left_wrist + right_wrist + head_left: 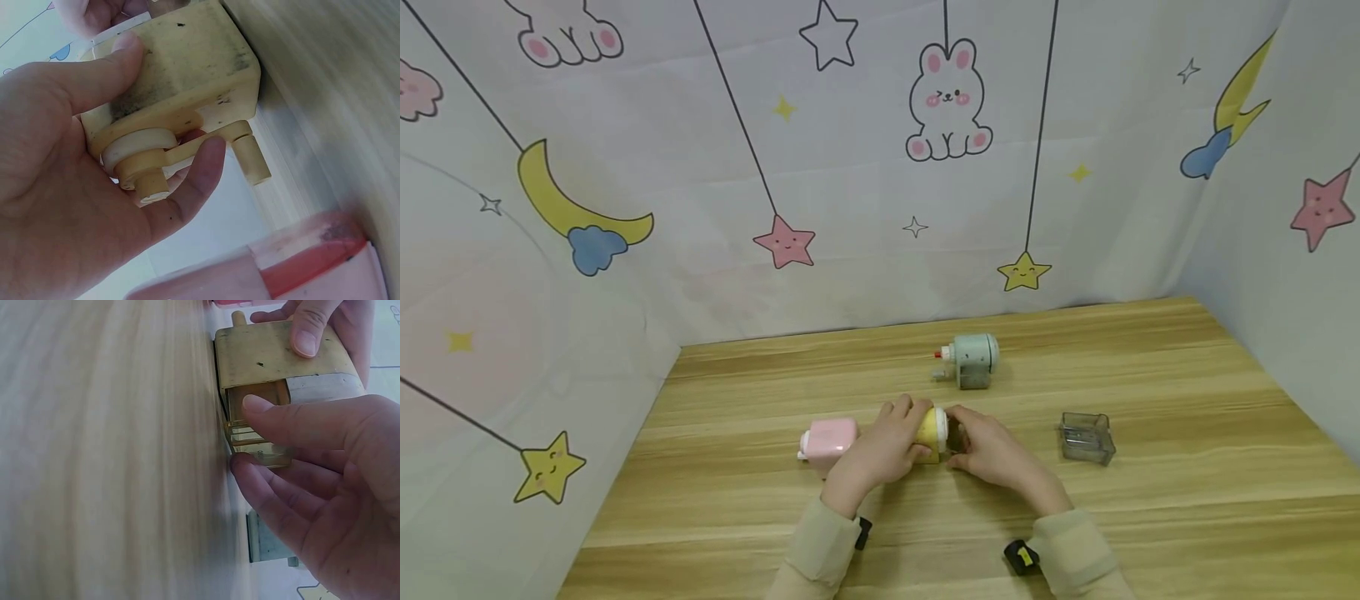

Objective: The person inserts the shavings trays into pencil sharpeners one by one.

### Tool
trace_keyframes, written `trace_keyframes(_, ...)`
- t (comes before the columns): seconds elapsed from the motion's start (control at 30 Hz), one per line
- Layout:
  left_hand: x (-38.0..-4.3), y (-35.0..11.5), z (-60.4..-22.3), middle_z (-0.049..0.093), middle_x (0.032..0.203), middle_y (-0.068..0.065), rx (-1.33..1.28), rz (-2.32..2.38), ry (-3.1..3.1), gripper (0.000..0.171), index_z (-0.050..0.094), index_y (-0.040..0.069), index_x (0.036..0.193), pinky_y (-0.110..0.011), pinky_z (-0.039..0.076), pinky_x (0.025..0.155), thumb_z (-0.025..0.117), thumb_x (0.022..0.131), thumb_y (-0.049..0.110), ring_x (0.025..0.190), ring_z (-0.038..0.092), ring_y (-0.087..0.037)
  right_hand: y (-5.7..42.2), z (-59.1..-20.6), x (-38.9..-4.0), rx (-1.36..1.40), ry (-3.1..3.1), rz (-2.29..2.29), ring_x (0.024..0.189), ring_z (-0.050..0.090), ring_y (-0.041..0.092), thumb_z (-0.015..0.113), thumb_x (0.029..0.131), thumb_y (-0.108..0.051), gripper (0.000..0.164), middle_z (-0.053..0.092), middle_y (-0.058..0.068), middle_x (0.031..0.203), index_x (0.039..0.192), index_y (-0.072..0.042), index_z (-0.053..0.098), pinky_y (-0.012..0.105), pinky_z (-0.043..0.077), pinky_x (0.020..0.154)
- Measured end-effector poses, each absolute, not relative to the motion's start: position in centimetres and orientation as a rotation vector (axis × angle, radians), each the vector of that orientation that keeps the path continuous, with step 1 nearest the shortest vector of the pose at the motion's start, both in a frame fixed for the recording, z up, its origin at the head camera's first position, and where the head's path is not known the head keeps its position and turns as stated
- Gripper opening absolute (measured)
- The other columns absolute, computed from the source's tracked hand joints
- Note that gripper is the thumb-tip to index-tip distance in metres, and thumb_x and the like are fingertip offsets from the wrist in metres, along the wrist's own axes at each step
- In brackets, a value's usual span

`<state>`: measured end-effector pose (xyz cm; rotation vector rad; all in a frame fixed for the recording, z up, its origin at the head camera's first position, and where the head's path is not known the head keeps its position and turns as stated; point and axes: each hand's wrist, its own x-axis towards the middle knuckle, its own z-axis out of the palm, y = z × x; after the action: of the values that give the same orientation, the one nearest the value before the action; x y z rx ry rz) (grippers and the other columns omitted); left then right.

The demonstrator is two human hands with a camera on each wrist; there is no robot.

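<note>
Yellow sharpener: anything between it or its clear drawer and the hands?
Nothing visible. The left hand grips the yellow sharpener directly; the right hand pinches its clear drawer. The pink sharpener lies beside the left hand, not between.

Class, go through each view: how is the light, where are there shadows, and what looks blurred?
Head: soft, even light, a faint shadow on the wooden table near the left hand; left wrist: yellow sharpener fairly crisp, pink sharpener softer, table grain smeared; right wrist: grain blurred, table darker towards the yellow sharpener.
</note>
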<state>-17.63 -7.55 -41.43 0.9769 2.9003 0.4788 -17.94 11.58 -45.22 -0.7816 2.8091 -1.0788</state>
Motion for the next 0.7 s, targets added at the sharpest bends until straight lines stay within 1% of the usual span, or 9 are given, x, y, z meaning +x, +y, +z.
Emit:
trace_keyframes(0.2, -17.61, -7.54, -41.37, 0.047, 0.104, -0.007, 0.977, 0.484, 2.904, 0.052, 0.038, 0.01, 0.129, -0.034, 0.049, 0.07, 0.06, 0.084, 0.027, 0.088, 0.042, -0.022, 11.51, -45.24, -18.04, -0.761, 2.807, -1.087, 0.06, 0.047, 0.008, 0.077, 0.067, -0.012, 0.066, 0.058, 0.003, 0.075, 0.124, -0.007, 0.045, 0.029, 0.046, 0.054)
trace_keyframes(0.47, -17.61, -7.51, -41.41, 0.047, 0.103, -0.007, 0.972, 0.489, 2.904, 0.052, 0.038, 0.011, 0.128, -0.034, 0.048, 0.07, 0.06, 0.084, 0.026, 0.087, 0.042, -0.021, 11.45, -45.22, -17.99, -0.793, 2.796, -1.092, 0.059, 0.048, 0.007, 0.077, 0.067, -0.01, 0.059, 0.06, 0.003, 0.081, 0.119, -0.007, 0.049, 0.027, 0.046, 0.052)
trace_keyframes(0.7, -17.65, -7.54, -41.4, 0.047, 0.103, -0.007, 0.976, 0.488, 2.902, 0.053, 0.038, 0.01, 0.129, -0.034, 0.048, 0.07, 0.06, 0.084, 0.026, 0.086, 0.042, -0.021, 11.2, -45.18, -18.09, -0.795, 2.788, -1.095, 0.061, 0.049, 0.007, 0.077, 0.067, -0.011, 0.059, 0.061, 0.003, 0.084, 0.118, -0.008, 0.048, 0.027, 0.047, 0.054)
